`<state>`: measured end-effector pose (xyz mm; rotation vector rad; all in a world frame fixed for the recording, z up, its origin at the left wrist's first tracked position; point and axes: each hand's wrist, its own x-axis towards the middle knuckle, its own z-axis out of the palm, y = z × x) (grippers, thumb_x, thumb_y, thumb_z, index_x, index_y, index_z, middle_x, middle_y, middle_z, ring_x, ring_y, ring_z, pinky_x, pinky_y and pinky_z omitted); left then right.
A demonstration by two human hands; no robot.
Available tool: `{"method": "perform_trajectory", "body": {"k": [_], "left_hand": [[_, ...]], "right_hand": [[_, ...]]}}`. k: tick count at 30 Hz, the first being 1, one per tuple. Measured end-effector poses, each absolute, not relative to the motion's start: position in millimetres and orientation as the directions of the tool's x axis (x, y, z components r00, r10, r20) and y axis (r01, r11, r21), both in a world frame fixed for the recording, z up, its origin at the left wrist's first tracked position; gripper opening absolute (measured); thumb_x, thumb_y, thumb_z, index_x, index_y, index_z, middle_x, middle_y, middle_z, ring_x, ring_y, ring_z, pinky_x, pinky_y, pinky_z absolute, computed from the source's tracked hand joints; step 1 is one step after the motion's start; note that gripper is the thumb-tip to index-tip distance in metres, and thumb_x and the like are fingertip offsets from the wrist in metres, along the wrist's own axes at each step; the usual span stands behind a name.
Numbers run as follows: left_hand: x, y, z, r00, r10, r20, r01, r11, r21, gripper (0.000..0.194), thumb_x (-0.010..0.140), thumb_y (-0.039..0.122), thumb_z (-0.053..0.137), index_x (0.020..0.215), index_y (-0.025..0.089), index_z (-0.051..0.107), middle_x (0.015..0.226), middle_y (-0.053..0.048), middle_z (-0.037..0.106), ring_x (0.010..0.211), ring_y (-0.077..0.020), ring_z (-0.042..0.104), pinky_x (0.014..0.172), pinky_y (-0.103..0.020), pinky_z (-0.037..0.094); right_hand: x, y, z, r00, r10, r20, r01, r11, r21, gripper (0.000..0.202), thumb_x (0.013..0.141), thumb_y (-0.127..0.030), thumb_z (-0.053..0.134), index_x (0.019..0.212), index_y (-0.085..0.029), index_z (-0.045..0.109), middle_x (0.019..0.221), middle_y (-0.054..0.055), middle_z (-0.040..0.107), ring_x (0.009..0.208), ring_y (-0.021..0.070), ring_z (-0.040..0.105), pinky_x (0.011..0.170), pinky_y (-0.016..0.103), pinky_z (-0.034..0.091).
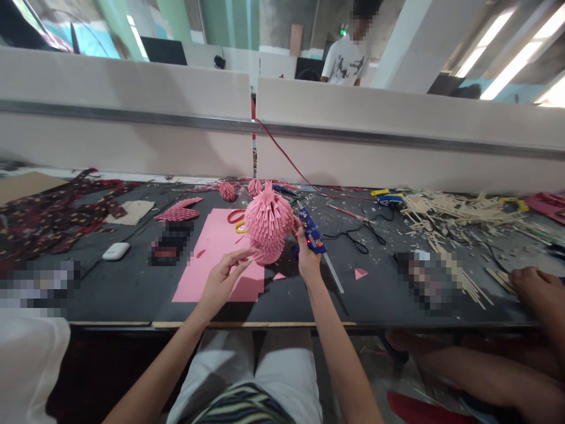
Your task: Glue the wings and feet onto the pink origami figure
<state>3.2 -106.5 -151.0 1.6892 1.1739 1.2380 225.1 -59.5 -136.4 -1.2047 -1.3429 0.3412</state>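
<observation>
A pink figure built of many folded paper pieces [268, 221] stands on the table in front of me, with a round upper part over a narrower base. My right hand [308, 250] grips a blue hot glue gun [312, 231] close to the figure's right side. A clear glue stick [334, 274] sticks out behind the gun. On the other side, my left hand [227, 274] reaches to the figure's base, thumb and fingers stretched out with a gap between them. Whether its fingertips touch the base I cannot tell. Pink paper sheets [212, 259] lie beneath.
Yellow-handled and red-handled scissors [238, 221] lie behind the sheets. Pink folded pieces [179, 210] and a white case [116, 251] are at left. Wooden sticks [435, 218] and a black cable [357, 241] spread at right. Another person's hand [536, 282] rests at the far right.
</observation>
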Motion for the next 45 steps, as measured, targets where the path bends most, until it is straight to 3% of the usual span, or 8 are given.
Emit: {"method": "perform_trajectory", "body": {"k": [7,10,14,18,27,33,40,45], "left_hand": [[-4,-87,-100,0.09,0.931,0.353,0.18,-0.364,0.914,0.025,0.091,0.039,0.07,0.107,0.021,0.075,0.115,-0.009,0.076,0.108,-0.0208,0.071,0.095,-0.032,0.054],[1,-79,-88,-0.015,0.916,0.401,0.078,-0.399,0.914,0.022,0.083,0.034,0.08,0.097,0.018,0.073,0.112,-0.009,0.077,0.103,-0.02,0.072,0.091,-0.031,0.057],[10,-67,-78,-0.116,0.911,0.395,-0.019,-0.4,0.916,0.034,0.071,0.031,0.088,0.1,0.019,0.071,0.098,-0.005,0.078,0.083,-0.0155,0.074,0.079,-0.028,0.061],[15,-58,-67,-0.143,0.903,0.405,-0.074,-0.418,0.905,0.034,0.069,0.029,0.089,0.095,0.02,0.068,0.086,-0.002,0.077,0.084,-0.018,0.076,0.08,-0.029,0.063],[27,-49,-60,-0.128,0.938,0.323,-0.27,-0.346,0.899,0.032,0.069,0.035,0.089,0.088,0.021,0.067,0.08,0.002,0.073,0.075,-0.0109,0.073,0.067,-0.019,0.06],[30,-49,-70,-0.182,0.96,0.212,-0.372,-0.267,0.889,0.04,0.061,0.038,0.094,0.077,0.019,0.063,0.058,0.01,0.046,0.051,-0.0022,0.055,0.057,-0.012,0.053],[23,-55,-72,-0.168,0.938,0.304,-0.254,-0.339,0.906,0.032,0.073,0.033,0.088,0.081,0.019,0.06,0.062,0.008,0.059,0.058,-0.0064,0.065,0.065,-0.017,0.058],[20,-54,-69,-0.178,0.916,0.358,-0.204,-0.391,0.898,0.032,0.073,0.03,0.087,0.08,0.019,0.058,0.064,0.007,0.061,0.059,-0.0077,0.064,0.063,-0.019,0.057]], "right_hand": [[226,-64,-149,0.393,0.749,0.534,0.37,0.403,-0.837,0.023,0.098,-0.037,0.053,0.095,-0.019,0.068,0.097,0.012,0.076,0.097,0.0176,0.074,0.078,0.032,0.058],[228,-66,-152,0.411,0.755,0.511,0.359,0.381,-0.852,0.021,0.098,-0.039,0.053,0.096,-0.023,0.068,0.098,0.012,0.077,0.096,0.0169,0.074,0.078,0.031,0.059],[229,-72,-148,0.446,0.753,0.484,0.339,0.358,-0.87,0.018,0.098,-0.039,0.053,0.1,-0.028,0.067,0.102,0.011,0.076,0.097,0.017,0.073,0.081,0.031,0.06],[230,-86,-137,0.474,0.73,0.492,0.346,0.36,-0.867,0.018,0.099,-0.039,0.054,0.103,-0.026,0.066,0.106,0.011,0.075,0.097,0.0179,0.072,0.086,0.035,0.058],[221,-121,-108,0.222,0.881,0.417,0.257,0.36,-0.897,0.011,0.092,-0.039,0.065,0.086,-0.031,0.063,0.082,0.006,0.073,0.077,0.0202,0.071,0.071,0.034,0.058],[200,-133,-104,0.153,0.927,0.342,0.184,0.314,-0.932,0.026,0.085,-0.047,0.072,0.089,-0.024,0.06,0.085,0.003,0.072,0.067,0.0169,0.068,0.062,0.029,0.057],[190,-136,-97,0.141,0.927,0.348,0.239,0.31,-0.92,0.028,0.083,-0.046,0.072,0.079,-0.023,0.056,0.066,-0.002,0.064,0.056,0.0124,0.058,0.055,0.023,0.05],[189,-135,-92,0.149,0.936,0.319,0.274,0.271,-0.923,0.035,0.08,-0.052,0.071,0.072,-0.023,0.053,0.058,-0.004,0.058,0.051,0.0112,0.052,0.051,0.022,0.047]]}}
